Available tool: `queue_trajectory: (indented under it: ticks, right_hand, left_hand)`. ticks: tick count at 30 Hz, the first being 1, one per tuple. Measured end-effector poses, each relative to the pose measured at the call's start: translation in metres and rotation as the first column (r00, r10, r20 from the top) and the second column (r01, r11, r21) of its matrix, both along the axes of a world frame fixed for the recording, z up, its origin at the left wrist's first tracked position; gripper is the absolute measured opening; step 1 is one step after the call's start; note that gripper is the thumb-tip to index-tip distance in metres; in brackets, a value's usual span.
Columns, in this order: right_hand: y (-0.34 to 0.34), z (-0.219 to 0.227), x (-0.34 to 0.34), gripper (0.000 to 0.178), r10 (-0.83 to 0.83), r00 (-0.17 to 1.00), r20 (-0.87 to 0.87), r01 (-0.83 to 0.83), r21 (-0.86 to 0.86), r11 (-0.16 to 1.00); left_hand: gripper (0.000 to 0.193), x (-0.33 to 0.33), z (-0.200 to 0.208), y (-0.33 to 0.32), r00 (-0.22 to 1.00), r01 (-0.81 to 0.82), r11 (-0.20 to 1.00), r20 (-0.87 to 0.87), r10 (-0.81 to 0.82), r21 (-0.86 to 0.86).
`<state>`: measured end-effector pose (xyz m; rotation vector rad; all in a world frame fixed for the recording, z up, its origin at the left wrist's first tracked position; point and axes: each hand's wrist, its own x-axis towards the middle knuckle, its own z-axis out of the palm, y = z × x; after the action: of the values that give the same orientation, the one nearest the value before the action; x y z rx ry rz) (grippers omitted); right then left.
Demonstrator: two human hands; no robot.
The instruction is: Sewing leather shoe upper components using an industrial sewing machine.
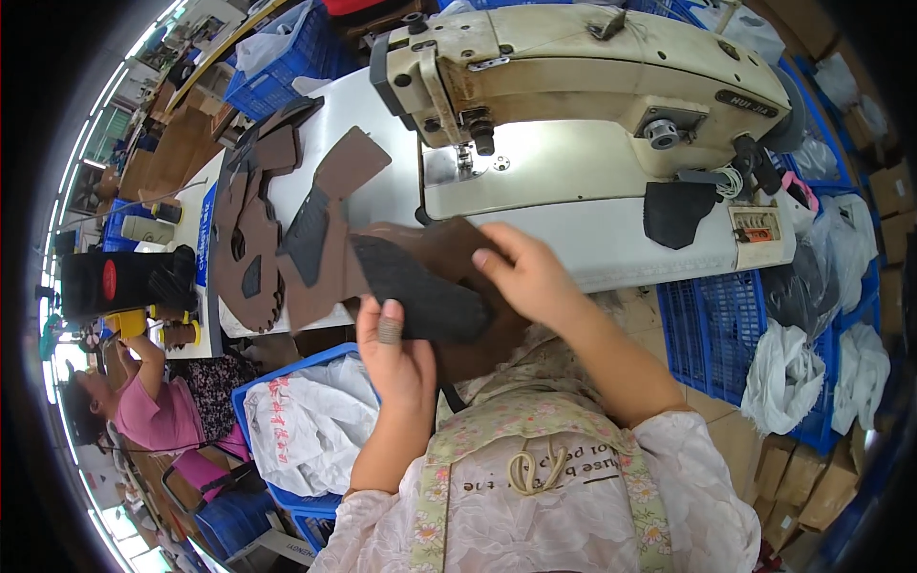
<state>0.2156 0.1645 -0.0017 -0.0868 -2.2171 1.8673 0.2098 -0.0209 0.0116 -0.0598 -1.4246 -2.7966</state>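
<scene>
In front of my body, over the near edge of the machine table, I hold shoe-upper pieces that look like leather. My left hand (396, 358) is closed on the lower left edge of a black leather piece (420, 291), with a greyish band round one finger. My right hand (525, 272) pinches the upper right edge of a brown leather piece (435, 239), which lies behind the black one and is slightly blurred. Beyond my hands stands a cream sewing machine (592, 91). Its needle and presser foot (465, 160) have no leather beneath them.
Overlapping brown and black cut pieces (250, 229) cover the table's left side. A loose black piece (678, 212) lies at the right. A blue crate with a white bag (310, 420) stands below left; more blue crates (716, 334) are at right. Another person (162, 401) sits at left.
</scene>
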Motion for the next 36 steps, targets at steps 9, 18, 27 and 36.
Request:
queue_trajectory:
  ticks: [9, 18, 27, 36]
  right_hand:
    - [0.076, 0.008, -0.045, 0.036, -0.041, 0.947, 0.318, -0.111, 0.444, 0.889]
    - [0.033, -0.034, -0.013, 0.052, -0.162, 0.987, 0.01, 0.068, 0.88, 0.47]
    - [0.036, -0.04, -0.025, 0.056, 0.01, 1.0, 0.019, -0.021, 0.822, 0.57]
    - [0.029, -0.047, -0.031, 0.054, -0.064, 0.998, -0.023, 0.056, 0.807, 0.587]
  left_hand:
    - [0.028, -0.008, -0.034, 0.039, 0.794, 0.377, 0.861, 0.36, -0.49, 0.341]
    - [0.039, -0.024, -0.009, 0.014, 0.55, 0.642, 0.695, 0.437, -0.712, 0.325]
    - [0.02, -0.161, 0.03, -0.021, 0.844, 0.301, 0.076, 0.228, -0.486, -0.95]
    - [0.03, -0.185, 0.013, 0.016, 0.737, -0.169, -0.249, 0.046, -0.675, -0.954]
